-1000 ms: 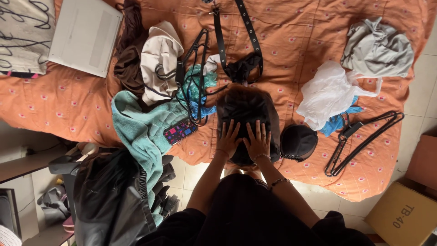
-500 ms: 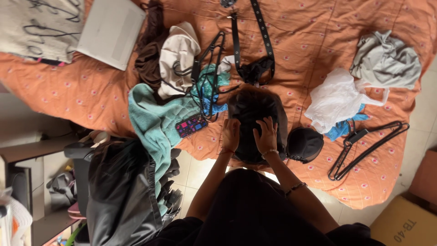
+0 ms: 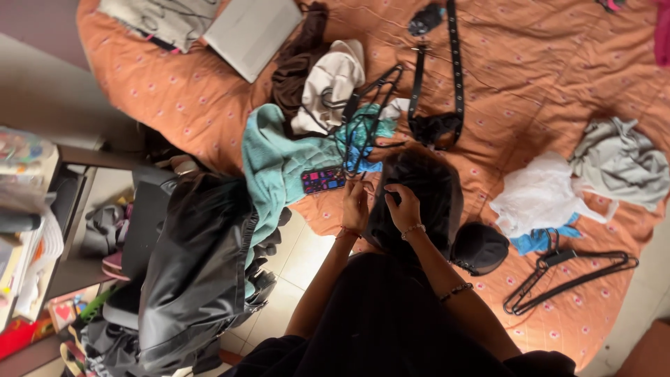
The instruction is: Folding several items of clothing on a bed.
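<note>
2 bare hands grip a dark folded garment at the near edge of the bed.

The left hand (image 3: 356, 207) and right hand (image 3: 403, 208) both curl their fingers (image 3: 391, 196) into the near-left part of the dark garment (image 3: 426, 192), pinching its cloth; the fingers are bent narrow and holding fabric. The garment lies on the orange bedspread (image 3: 530, 91) near the bed's front edge, between a phone with a colourful case (image 3: 323, 181) on its left and a black cap (image 3: 479, 248) on its right. A teal towel (image 3: 279, 157) lies beside the phone, with black hangers (image 3: 366, 115) piled on it. Farther right sit a white garment (image 3: 537, 195), a grey garment (image 3: 621, 164) and another black hanger (image 3: 569, 272). A closed laptop (image 3: 252, 31) rests at the far left.
</note>
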